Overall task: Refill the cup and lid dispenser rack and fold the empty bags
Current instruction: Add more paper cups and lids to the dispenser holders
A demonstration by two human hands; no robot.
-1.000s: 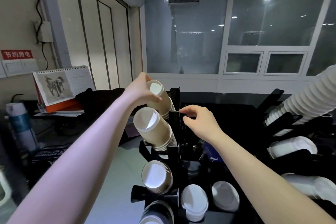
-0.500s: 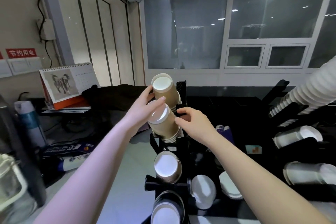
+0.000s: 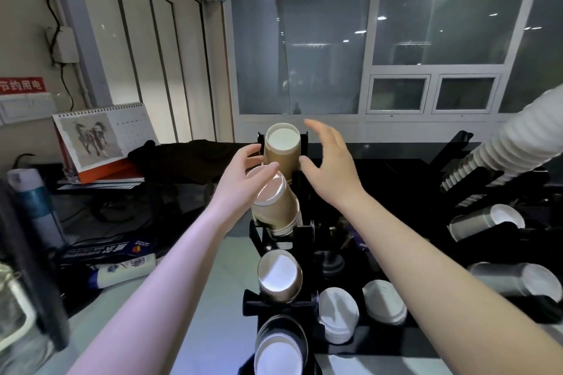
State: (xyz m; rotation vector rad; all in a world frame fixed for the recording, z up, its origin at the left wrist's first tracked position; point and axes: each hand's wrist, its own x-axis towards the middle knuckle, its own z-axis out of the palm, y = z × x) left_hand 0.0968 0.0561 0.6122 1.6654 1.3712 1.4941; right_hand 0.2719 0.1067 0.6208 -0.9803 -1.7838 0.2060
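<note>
A: From the head camera, where are the hands?

B: Both are up at the top of the black rack [image 3: 297,233]. The left hand [image 3: 243,179] is on the second stack of brown cups [image 3: 274,204]; its fingers [image 3: 266,170] lie across the white rim of the front cup, thumb on the far side, curled on it.

A: And the top stack?

B: The top cups [image 3: 281,149] sit in the highest slot, mouth toward the camera, just above the left hand. The right hand [image 3: 330,167] is beside them on the right, fingers [image 3: 316,128] spread apart, holding nothing; the thumb tip is close to the cup wall, but I cannot tell whether it touches.

A: What is lower down?

B: Two more cup stacks, one [image 3: 280,277] below the held stack and another [image 3: 280,350] at the bottom edge. To their right, white lids [image 3: 338,313] fill the lower slots.

A: Anything to the side?

B: A long white stack of cups [image 3: 518,143] leans in from the right over a second rack [image 3: 487,189]. On the left of the tabletop [image 3: 213,283] stands a desk calendar [image 3: 100,137], with a blue can [image 3: 33,210] nearer the camera.
</note>
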